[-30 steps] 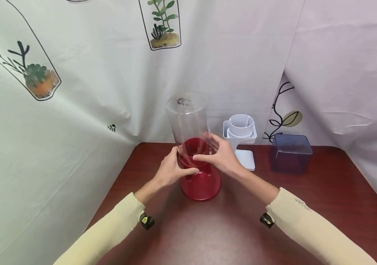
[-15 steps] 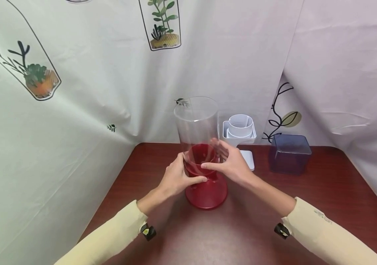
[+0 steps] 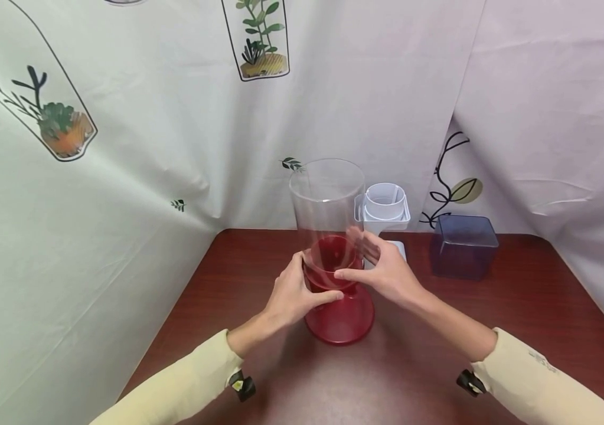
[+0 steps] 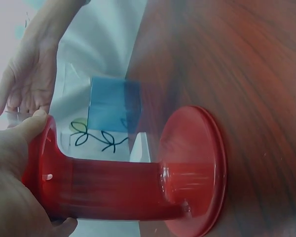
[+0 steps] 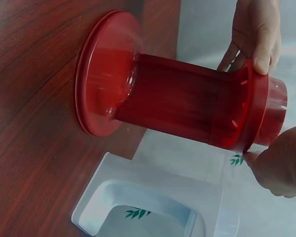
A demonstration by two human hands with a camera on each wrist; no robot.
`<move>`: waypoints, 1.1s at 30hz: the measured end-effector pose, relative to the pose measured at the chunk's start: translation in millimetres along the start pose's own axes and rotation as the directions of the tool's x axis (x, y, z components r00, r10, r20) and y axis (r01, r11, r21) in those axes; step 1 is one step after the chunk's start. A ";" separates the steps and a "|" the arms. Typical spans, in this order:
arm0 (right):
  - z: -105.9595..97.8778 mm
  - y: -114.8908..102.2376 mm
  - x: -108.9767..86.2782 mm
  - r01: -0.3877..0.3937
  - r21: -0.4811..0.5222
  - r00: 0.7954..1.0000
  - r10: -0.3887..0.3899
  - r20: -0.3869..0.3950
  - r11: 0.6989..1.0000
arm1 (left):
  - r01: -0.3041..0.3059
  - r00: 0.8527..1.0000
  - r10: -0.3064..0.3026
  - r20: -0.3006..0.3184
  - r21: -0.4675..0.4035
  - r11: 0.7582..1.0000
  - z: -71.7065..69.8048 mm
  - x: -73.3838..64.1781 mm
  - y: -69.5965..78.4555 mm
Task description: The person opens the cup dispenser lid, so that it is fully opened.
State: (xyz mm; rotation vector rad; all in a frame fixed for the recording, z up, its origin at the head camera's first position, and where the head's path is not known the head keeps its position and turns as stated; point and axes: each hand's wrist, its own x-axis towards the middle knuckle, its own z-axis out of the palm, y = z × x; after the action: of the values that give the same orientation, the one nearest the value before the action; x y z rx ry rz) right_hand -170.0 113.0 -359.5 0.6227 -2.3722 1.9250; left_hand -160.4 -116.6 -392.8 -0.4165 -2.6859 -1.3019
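Note:
A red stand (image 3: 339, 319) with a broad round base and a ring-shaped top is close in front of me. A clear cylinder (image 3: 328, 195), open at its upper end, sits in that top. My left hand (image 3: 293, 292) grips the stand's red ring, thumb across the front and fingers round the far side. Slightly higher, my right hand (image 3: 387, 268) holds the lower part of the clear cylinder, thumb in front and fingers behind. In the left wrist view, the stand's narrow neck (image 4: 113, 190) joins the ring to the base. The right wrist view shows a red inner cup (image 5: 275, 111) within the cylinder.
Behind my right hand is a white stand (image 3: 387, 221) with a round white cup on top. A translucent blue box (image 3: 466, 248) rests to its right on the dark red wooden table (image 3: 535, 307). White fabric (image 3: 387, 100) with plant drawings hangs behind and at the sides.
Both hands have brought the red stand and clear cylinder to the right and nearer to me. My grip looks the same. The white stand and blue box have stayed put.

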 end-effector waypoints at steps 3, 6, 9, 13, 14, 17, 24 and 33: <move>-3.1 0.0 -4.4 0.004 -0.018 1.000 -0.004 -0.001 1.000 | -0.004 1.000 0.004 0.004 -0.028 1.000 3.2 -3.3 2.2; -6.0 -0.6 -9.2 0.003 -0.028 1.000 -0.003 -0.004 1.000 | 0.000 1.000 0.001 0.020 -0.072 0.997 5.8 -7.6 5.8; -8.4 -0.9 -13.7 0.006 -0.039 1.000 -0.006 -0.010 0.999 | 0.005 0.999 -0.001 0.040 -0.102 0.995 8.1 -12.1 9.6; -11.0 0.2 -18.4 0.016 -0.057 1.000 -0.016 -0.011 0.998 | 0.006 0.998 0.000 0.060 -0.116 0.993 11.1 -17.2 13.0; -11.6 0.5 -19.2 0.018 -0.058 1.000 -0.018 -0.010 0.998 | 0.007 0.998 0.000 0.062 -0.117 0.993 11.8 -18.1 13.3; -13.2 1.5 -21.0 0.024 -0.055 1.000 -0.024 -0.003 0.998 | 0.018 0.997 -0.008 0.075 -0.134 0.991 13.0 -20.9 14.4; -17.8 3.0 -22.5 0.041 -0.054 0.999 -0.040 0.020 0.998 | 0.025 0.995 -0.008 0.102 -0.170 0.985 11.0 -26.4 15.1; -26.7 7.3 -21.8 0.058 -0.051 0.994 -0.053 0.099 0.997 | 0.034 0.997 -0.016 0.081 -0.231 0.972 11.1 -35.2 13.4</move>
State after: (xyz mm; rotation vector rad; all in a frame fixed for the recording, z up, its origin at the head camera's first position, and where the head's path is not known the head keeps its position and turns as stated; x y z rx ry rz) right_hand -158.4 145.7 -365.8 0.7879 -2.4259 1.8432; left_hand -122.8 -106.7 -397.8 -0.4688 -2.6161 -1.6488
